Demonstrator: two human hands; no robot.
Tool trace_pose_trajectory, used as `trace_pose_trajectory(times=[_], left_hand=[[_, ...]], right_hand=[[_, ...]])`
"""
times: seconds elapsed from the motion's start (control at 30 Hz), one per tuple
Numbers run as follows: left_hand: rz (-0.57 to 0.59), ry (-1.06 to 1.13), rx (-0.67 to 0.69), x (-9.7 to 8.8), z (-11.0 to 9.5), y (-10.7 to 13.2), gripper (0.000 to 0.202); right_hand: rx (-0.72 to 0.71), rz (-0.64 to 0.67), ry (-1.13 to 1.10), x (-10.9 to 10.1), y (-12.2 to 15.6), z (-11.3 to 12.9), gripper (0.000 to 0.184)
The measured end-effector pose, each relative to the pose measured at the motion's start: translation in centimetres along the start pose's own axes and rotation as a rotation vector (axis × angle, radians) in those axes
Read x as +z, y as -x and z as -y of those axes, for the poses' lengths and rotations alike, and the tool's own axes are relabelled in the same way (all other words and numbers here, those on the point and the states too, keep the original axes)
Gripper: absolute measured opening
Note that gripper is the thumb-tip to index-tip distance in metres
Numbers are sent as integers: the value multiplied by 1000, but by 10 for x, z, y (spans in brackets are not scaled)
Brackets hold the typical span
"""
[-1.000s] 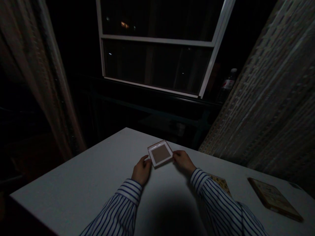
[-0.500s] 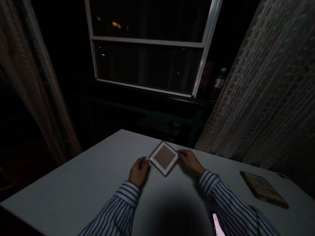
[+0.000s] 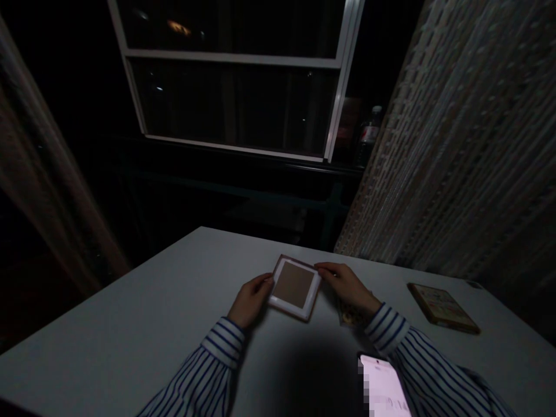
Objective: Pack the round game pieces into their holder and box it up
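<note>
A small square frame [image 3: 295, 286] with a white border and a brown middle is held between both hands just above the pale table [image 3: 152, 324]. My left hand [image 3: 251, 300] pinches its left edge with curled fingers. My right hand [image 3: 347, 285] grips the frame's right upper corner, thumb and fingers closed on it. Both arms wear blue-and-white striped sleeves.
A flat patterned board [image 3: 443, 307] lies at the right of the table. A small patterned piece [image 3: 350, 317] shows under my right wrist. A lit phone [image 3: 384, 387] lies near the front edge. Behind are a dark window [image 3: 234, 87], a bottle [image 3: 368, 139] and curtains on both sides.
The frame has been turned between my hands and now lies flatter and closer. The view has shifted, bringing the lit phone into sight at the bottom right.
</note>
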State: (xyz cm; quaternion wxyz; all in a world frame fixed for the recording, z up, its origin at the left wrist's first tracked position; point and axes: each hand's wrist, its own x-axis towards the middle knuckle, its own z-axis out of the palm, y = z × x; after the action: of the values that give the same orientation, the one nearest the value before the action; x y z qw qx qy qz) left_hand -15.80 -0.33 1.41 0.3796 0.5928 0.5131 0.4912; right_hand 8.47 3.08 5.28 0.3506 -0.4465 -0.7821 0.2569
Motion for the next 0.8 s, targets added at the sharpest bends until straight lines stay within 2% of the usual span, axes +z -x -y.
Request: trace_pose_trajectory(times=[0.13,0.3,0.43,0.57,0.7,0.8], left_hand=[[147,62,0,8,-12,3,42],[188,67,-44,19,-24,2,42],[177,142,-111,30,-28,-2,44],[135,302,-191,42,-29,-7,43],[50,506,-306,60,-32,-5,32],[42,650,-395,75,-31,0,23]], right_hand=[[8,-45,-24,-8,13,-2,33],[53,-144,-90,-18,29,-8,32],[112,-228,-242,-23,43,-15,38],[204,-257,-411,-27,63,-18,46],[260,-261,-514,-29,84,-21,49],[279,-268,-511,-28,96,-25,48]])
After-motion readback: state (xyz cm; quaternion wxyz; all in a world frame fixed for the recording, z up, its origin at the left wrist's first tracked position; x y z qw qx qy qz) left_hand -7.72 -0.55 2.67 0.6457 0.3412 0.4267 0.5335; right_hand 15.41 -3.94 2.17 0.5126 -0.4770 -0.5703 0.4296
